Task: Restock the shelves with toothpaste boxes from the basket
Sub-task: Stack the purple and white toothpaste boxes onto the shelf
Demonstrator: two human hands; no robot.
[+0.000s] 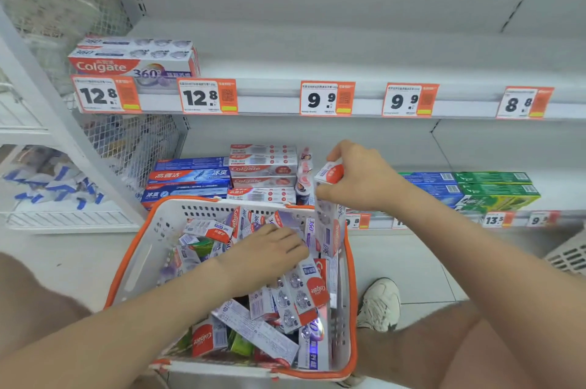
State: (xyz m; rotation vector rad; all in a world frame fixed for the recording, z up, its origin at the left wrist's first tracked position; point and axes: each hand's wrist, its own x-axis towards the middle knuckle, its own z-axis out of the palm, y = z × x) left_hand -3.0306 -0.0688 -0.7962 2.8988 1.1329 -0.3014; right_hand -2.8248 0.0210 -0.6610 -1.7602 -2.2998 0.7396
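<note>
A white basket point(149, 249) with an orange rim sits in front of me, filled with several jumbled toothpaste boxes. My right hand point(358, 179) grips the top end of an upright white and purple toothpaste box point(329, 217) that stands at the basket's far right corner. My left hand point(269, 249) reaches into the basket and rests on the pile, its fingers over purple boxes; whether it holds one is hidden. On the upper shelf point(348, 52), a stack of Colgate 360 boxes point(133, 57) lies at the far left.
The lower shelf carries blue boxes point(190, 179), red and white Colgate boxes point(263, 171) and green boxes point(494, 189). Price tags point(326, 98) line the shelf edges. A wire mesh panel point(133, 147) borders the left side. My shoe point(380, 303) stands right of the basket.
</note>
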